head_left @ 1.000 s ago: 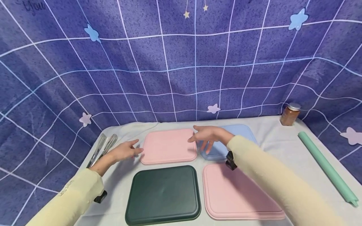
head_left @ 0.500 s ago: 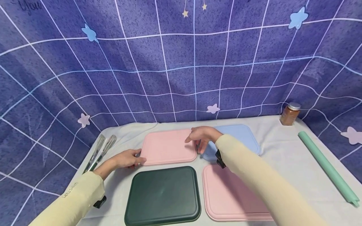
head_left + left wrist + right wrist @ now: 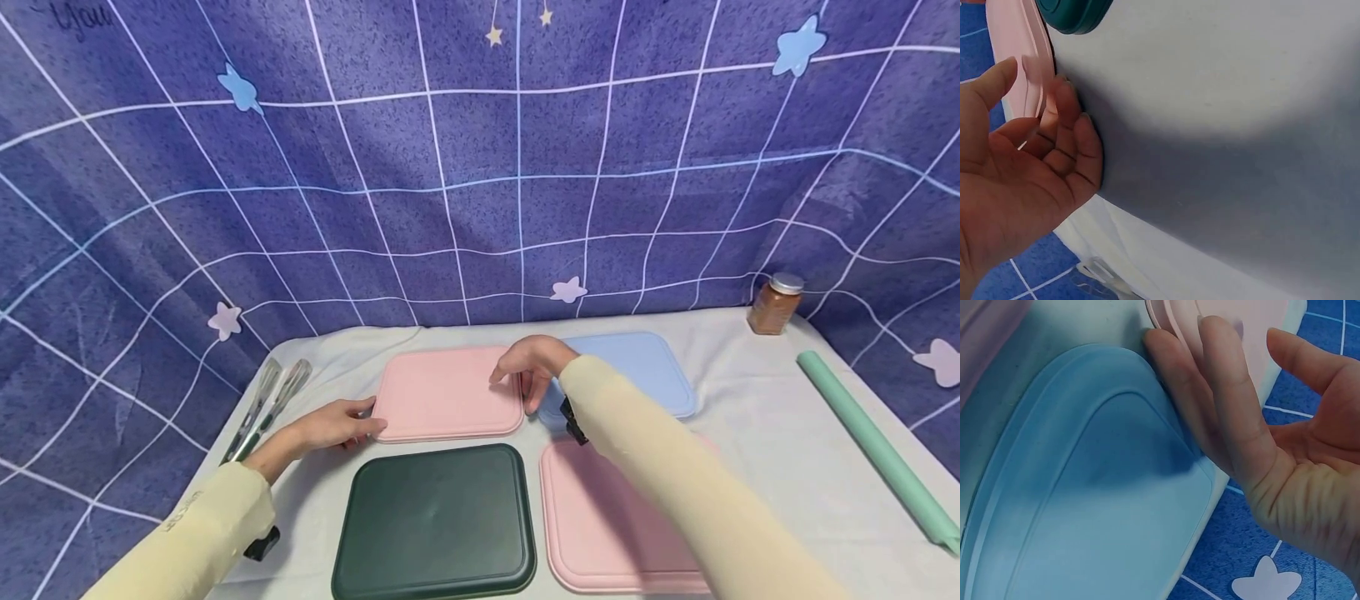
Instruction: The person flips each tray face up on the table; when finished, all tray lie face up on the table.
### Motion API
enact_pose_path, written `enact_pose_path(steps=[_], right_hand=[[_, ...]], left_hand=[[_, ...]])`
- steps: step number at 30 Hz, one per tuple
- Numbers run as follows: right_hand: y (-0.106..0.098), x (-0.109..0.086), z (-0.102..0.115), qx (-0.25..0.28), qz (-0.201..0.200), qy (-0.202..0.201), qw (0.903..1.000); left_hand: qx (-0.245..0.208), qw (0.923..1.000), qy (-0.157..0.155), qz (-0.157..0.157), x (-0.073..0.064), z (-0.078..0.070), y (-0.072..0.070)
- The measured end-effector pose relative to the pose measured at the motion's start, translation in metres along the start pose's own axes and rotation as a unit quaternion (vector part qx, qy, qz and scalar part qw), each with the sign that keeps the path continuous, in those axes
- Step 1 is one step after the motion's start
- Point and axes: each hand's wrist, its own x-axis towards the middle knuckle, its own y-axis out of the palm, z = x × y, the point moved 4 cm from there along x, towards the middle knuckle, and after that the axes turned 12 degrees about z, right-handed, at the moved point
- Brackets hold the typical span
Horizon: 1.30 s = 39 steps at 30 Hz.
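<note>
A flat pink lid (image 3: 446, 392) with rounded corners and a stepped rim lies at the back of the table. At its left edge is my left hand (image 3: 333, 423), with fingertips right at the rim. In the left wrist view its thumb stands apart from the loosely bent fingers, over the pink surface. My right hand (image 3: 534, 367) reaches the opposite edge, one finger over the top and others down along the side. Its thumb (image 3: 1300, 359) is spread away in the right wrist view. Partly under the right forearm lies a pale blue lid (image 3: 637, 371).
In front lie a dark green lid (image 3: 435, 517) and another pink lid (image 3: 600, 525), partly covered by the right sleeve. Two metal-ended utensils (image 3: 273, 408) lie at left. A brown-filled jar (image 3: 774, 308) and a green roll (image 3: 877, 450) are at right. A purple-blue curtain (image 3: 480, 208) hangs behind.
Both hands have moved in to the pink lid's left and right edges; the right hand came leftward and lower. In the last half second they have stayed there, and the lid has not moved.
</note>
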Motion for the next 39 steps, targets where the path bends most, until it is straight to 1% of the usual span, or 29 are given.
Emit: enact_pose_path(steps=[5, 10, 12, 17, 20, 24, 32, 39], right_hand=[[-0.001, 0.000, 0.002, 0.010, -0.006, 0.005, 0.9999], [-0.001, -0.001, 0.003, 0.008, -0.006, -0.004, 0.9999], [0.000, -0.001, 0.002, 0.007, -0.004, -0.008, 0.9999], [0.000, -0.002, -0.001, 0.009, -0.007, -0.020, 0.9997], [0.000, -0.002, -0.004, 0.013, -0.014, -0.035, 0.9992], [0.000, -0.002, -0.006, 0.020, -0.023, -0.052, 0.9982], [0.002, 0.003, -0.009, 0.041, -0.029, -0.061, 0.9969], [0.002, 0.003, -0.010, 0.056, -0.032, -0.068, 0.9956]], left_hand=[[-0.024, 0.9997, -0.001, 0.004, 0.001, 0.003, -0.002], [-0.033, 0.9994, -0.003, 0.005, 0.001, 0.009, -0.005], [-0.035, 0.9994, 0.000, 0.008, 0.001, 0.011, -0.006], [-0.057, 0.9984, 0.005, 0.006, 0.002, 0.015, -0.006], [-0.069, 0.9976, 0.006, -0.005, 0.003, 0.016, -0.007], [-0.070, 0.9971, 0.006, -0.028, 0.003, 0.016, -0.007], [-0.096, 0.9940, 0.016, -0.050, 0.001, 0.013, -0.006], [-0.079, 0.9934, 0.029, -0.078, -0.005, 0.006, -0.008]])
